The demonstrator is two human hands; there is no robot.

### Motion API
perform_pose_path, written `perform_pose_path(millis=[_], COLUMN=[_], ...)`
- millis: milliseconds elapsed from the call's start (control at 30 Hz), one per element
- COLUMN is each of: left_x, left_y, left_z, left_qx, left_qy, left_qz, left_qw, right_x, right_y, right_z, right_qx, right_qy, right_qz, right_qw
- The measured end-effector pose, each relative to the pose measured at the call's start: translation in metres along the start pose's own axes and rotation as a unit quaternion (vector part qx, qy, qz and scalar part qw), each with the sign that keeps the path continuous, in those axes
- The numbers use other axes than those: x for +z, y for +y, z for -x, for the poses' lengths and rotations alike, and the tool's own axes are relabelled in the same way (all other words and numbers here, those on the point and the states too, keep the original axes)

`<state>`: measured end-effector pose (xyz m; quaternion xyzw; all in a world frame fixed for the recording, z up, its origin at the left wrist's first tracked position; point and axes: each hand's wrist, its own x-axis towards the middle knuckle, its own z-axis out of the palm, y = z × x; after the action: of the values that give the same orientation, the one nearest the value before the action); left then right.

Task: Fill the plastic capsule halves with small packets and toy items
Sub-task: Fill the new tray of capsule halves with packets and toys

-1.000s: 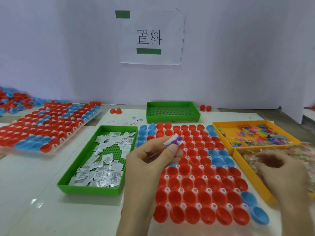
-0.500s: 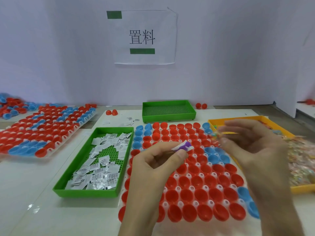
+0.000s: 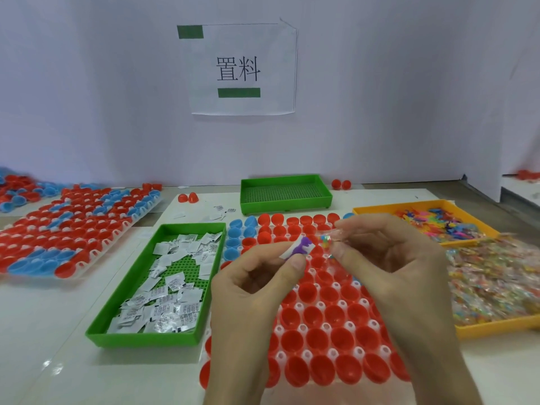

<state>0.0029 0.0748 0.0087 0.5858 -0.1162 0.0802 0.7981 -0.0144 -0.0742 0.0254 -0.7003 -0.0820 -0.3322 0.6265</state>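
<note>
The paper sheet (image 3: 242, 68) on the wall (image 3: 380, 97) reads 置料 in black (a green bar (image 3: 190, 32) above, another below); print on the white packets (image 3: 175, 280) is illegible.

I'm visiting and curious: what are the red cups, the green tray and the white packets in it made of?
Red capsule halves: glossy moulded plastic, judging by bright highlights. Green tray: hard plastic, duller, with a perforated floor. White packets: probably paper or film sachets, creased and printed; I cannot tell which.

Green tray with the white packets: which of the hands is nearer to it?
Left. The left hand is just right of the green tray, by its right wall; the right hand is farther right, beyond the left one, nearer the yellow trays.
</note>
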Motion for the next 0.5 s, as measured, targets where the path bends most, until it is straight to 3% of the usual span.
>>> perform_pose_path(millis=[100,267,500], left_x=[0.0033,0.0044,-0.0010], left_y=[0.0036,0.0005,-0.0017], left_z=[0.0014,-0.0005,-0.0025], left_qx=[0.005,0.008,0.001], left_qy=[-0.046,-0.027,-0.025], left_qz=[-0.012,-0.006,-0.043], left_qw=[0.999,1.000,0.999], right_x=[0.0040,0.0032,0.0004], right_y=[-0.0005,-0.0001,0.0017], right_z=[0.0002,0.0013,-0.0004], right_qx=[0.014,-0.007,-0.014], right_qy=[-0.010,-0.076,-0.110], right_qz=[-0.025,0.005,-0.005], right_qw=[1.000,0.997,0.994])
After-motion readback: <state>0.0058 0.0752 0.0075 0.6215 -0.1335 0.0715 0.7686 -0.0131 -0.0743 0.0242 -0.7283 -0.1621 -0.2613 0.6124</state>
